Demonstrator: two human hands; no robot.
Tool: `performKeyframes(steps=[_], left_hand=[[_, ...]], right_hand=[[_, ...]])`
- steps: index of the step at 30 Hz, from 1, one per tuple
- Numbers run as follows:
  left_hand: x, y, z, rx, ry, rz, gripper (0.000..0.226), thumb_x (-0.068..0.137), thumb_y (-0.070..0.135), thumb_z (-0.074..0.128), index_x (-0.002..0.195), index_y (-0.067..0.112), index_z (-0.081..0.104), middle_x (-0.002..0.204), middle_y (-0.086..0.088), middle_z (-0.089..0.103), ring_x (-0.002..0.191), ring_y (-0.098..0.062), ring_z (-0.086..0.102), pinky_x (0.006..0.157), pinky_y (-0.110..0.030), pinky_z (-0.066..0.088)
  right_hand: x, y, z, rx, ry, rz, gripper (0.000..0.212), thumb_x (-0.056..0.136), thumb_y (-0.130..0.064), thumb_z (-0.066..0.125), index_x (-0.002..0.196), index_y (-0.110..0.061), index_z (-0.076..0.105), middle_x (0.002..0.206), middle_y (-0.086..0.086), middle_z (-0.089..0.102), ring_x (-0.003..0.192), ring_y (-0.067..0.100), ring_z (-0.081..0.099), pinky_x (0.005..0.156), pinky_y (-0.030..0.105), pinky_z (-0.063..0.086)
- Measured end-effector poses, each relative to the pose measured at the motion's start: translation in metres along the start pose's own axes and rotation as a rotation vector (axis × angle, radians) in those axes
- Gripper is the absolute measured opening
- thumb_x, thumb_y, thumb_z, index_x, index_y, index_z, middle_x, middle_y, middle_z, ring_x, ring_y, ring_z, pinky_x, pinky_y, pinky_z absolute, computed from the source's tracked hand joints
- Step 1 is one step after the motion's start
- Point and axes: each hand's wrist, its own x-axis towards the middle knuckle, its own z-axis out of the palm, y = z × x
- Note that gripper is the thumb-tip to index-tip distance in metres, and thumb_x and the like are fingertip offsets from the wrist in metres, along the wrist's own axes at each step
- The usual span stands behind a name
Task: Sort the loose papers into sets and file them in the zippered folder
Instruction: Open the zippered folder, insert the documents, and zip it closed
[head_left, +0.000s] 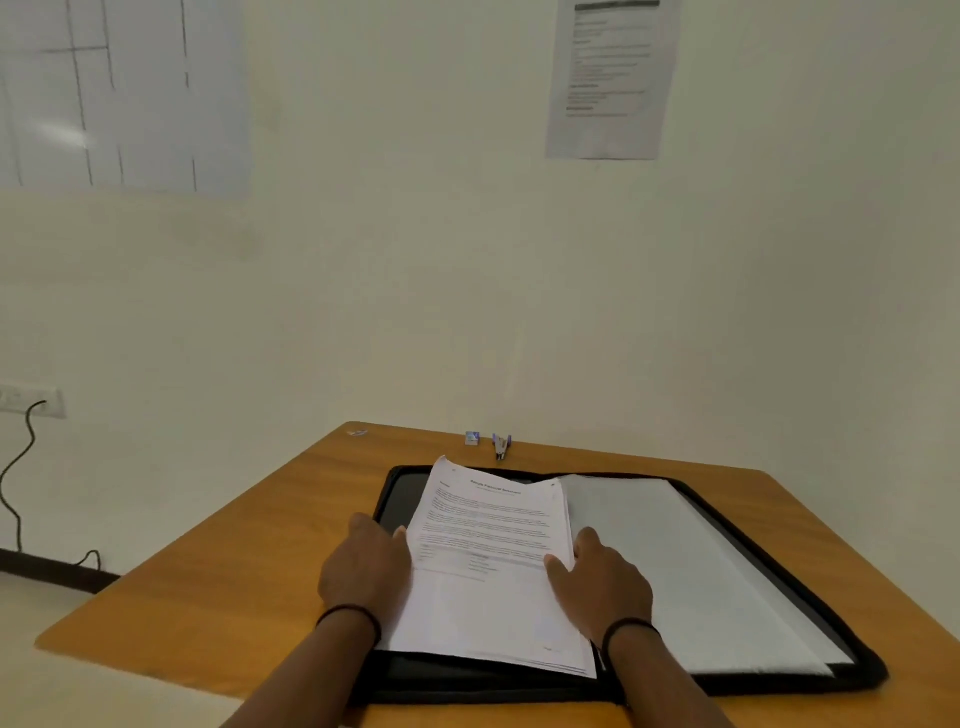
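Note:
A black zippered folder lies open on the wooden table. On its left half sits a stack of printed papers, top sheet full of text. My left hand holds the stack's left edge, its thumb on the top sheet. My right hand holds the right edge, thumb on top and fingers behind the edge. The folder's right half carries white sheets lying flat.
A small stapler and a little box stand at the table's far edge by the wall. A wall socket with a black cable is at the left. The table shows bare wood left of the folder.

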Motion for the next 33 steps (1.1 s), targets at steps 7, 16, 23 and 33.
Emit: performKeyframes(steps=[7, 16, 23, 33], left_hand=[[-0.062, -0.03, -0.045, -0.004, 0.008, 0.038, 0.032, 0.098, 0.049, 0.045, 0.086, 0.019, 0.041, 0.074, 0.001, 0.061, 0.063, -0.015, 0.055, 0.052, -0.029, 0.036], [-0.136, -0.085, -0.102, 0.085, -0.063, 0.048, 0.035, 0.097, 0.053, 0.038, 0.091, 0.019, 0.044, 0.08, 0.003, 0.061, 0.07, -0.015, 0.059, 0.064, -0.032, 0.048], [-0.142, -0.117, -0.119, 0.171, -0.021, 0.089, 0.036, 0.098, 0.053, 0.037, 0.096, 0.018, 0.046, 0.075, 0.003, 0.057, 0.066, -0.014, 0.055, 0.058, -0.032, 0.041], [-0.133, -0.1, -0.104, 0.369, 0.141, 0.178, 0.017, 0.097, 0.028, 0.048, 0.101, 0.012, 0.054, 0.104, -0.01, 0.055, 0.095, -0.029, 0.053, 0.073, -0.038, 0.041]], right_hand=[[-0.079, -0.013, -0.024, -0.005, -0.037, 0.036, 0.045, 0.093, -0.057, 0.041, 0.119, -0.021, 0.046, 0.109, -0.002, 0.062, 0.098, 0.017, 0.062, 0.076, 0.029, 0.047], [-0.141, -0.034, -0.078, 0.206, -0.365, 0.132, 0.044, 0.087, -0.056, 0.054, 0.093, -0.013, 0.062, 0.085, 0.003, 0.069, 0.072, 0.019, 0.065, 0.071, 0.031, 0.056], [-0.147, -0.052, -0.082, 0.282, -0.632, 0.184, 0.039, 0.087, -0.042, 0.067, 0.08, -0.004, 0.062, 0.066, 0.007, 0.066, 0.048, 0.018, 0.061, 0.049, 0.028, 0.053], [-0.146, -0.054, -0.08, 0.285, -0.636, 0.206, 0.036, 0.085, -0.04, 0.068, 0.079, -0.006, 0.06, 0.059, 0.005, 0.062, 0.041, 0.015, 0.057, 0.046, 0.026, 0.051]])
